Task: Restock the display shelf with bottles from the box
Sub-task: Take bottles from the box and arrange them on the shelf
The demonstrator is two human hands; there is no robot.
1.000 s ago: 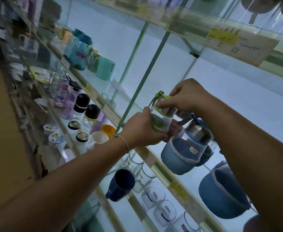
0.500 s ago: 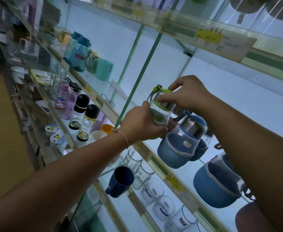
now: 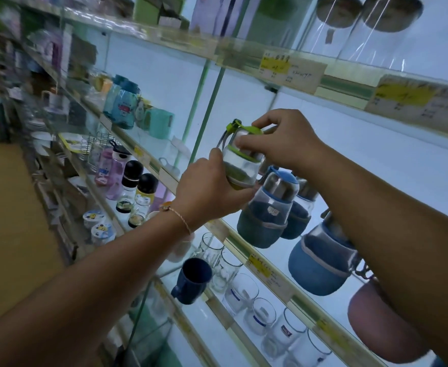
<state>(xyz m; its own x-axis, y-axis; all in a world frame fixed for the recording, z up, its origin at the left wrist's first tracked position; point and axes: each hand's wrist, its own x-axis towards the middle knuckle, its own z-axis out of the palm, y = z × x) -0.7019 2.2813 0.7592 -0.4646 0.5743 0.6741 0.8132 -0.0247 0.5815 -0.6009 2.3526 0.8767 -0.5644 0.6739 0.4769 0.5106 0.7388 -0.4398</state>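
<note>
Where the glass shelf [image 3: 219,229] meets its front rail, a small bottle [image 3: 240,165] is held by both hands just above the shelf edge. Its body is clear glass, with a steel collar, green ring and green strap. The left hand [image 3: 207,194] wraps the base; the right hand [image 3: 284,141] pinches the cap. Just beside it stand 2 blue-sleeved bottles [image 3: 264,215] with steel necks, the sleeves soft and rounded. Paper price tags [image 3: 290,66] line the rail above. Below, clear tumblers [image 3: 240,292] and a navy mug [image 3: 192,280] fill the next shelf. Walls behind are plain white.
</note>
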